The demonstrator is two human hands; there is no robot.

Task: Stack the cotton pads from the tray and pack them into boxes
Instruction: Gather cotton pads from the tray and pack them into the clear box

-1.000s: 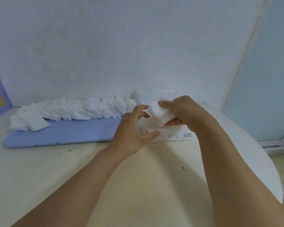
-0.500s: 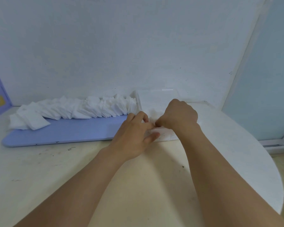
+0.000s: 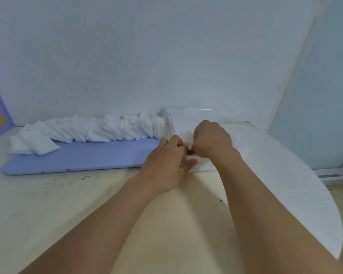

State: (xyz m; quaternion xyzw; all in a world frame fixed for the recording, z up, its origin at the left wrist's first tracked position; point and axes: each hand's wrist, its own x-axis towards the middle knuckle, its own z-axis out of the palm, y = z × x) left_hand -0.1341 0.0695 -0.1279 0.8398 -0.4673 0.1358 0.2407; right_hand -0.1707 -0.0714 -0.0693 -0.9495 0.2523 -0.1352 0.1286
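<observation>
Head view: your right hand (image 3: 211, 139) is fisted on pads (image 3: 187, 137) in the box (image 3: 201, 166), your left hand (image 3: 167, 162) gripping its near edge beside the tray (image 3: 83, 159).

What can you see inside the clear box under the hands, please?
White cotton pads show inside the clear box, between the left hand and right hand. The hands cover the rest.

Cotton pads (image 3: 91, 128) line the tray (image 3: 83, 159), box (image 3: 194, 117) just right.
</observation>
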